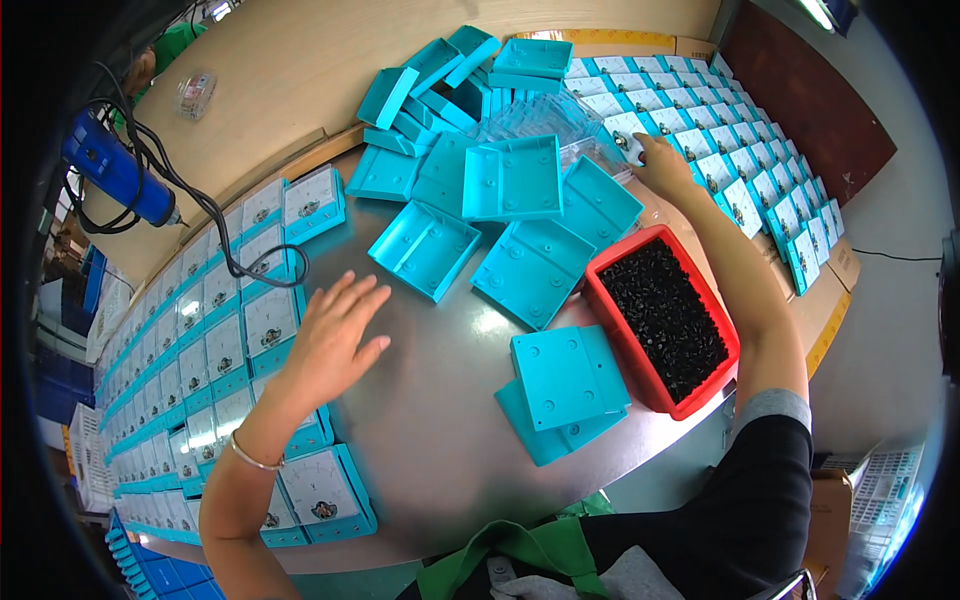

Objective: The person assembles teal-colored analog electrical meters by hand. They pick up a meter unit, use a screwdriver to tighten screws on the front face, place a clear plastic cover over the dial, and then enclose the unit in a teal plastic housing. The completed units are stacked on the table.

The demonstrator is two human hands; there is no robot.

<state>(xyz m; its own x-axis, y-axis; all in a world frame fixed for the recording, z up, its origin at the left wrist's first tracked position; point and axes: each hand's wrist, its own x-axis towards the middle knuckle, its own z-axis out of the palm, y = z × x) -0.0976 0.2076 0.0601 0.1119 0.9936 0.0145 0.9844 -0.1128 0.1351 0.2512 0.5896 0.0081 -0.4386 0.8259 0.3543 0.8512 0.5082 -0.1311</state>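
My left hand hovers over the metal tabletop with its fingers stretched out, holding nothing. Beside it, rows of white-faced meters on turquoise bases cover the left of the table. My right arm reaches to the far right, where my right hand has its fingers bent around the edge of a white-faced meter panel. That panel sits tilted at the near end of stacked rows of similar meters. A heap of open turquoise plastic housings lies between my hands, with clear plastic covers behind it.
A red bin full of small black parts stands at the right front. Next to it lie two turquoise housings, face down. A blue electric screwdriver hangs at the left, its black cable looping over the meters. Another person's green sleeve shows behind.
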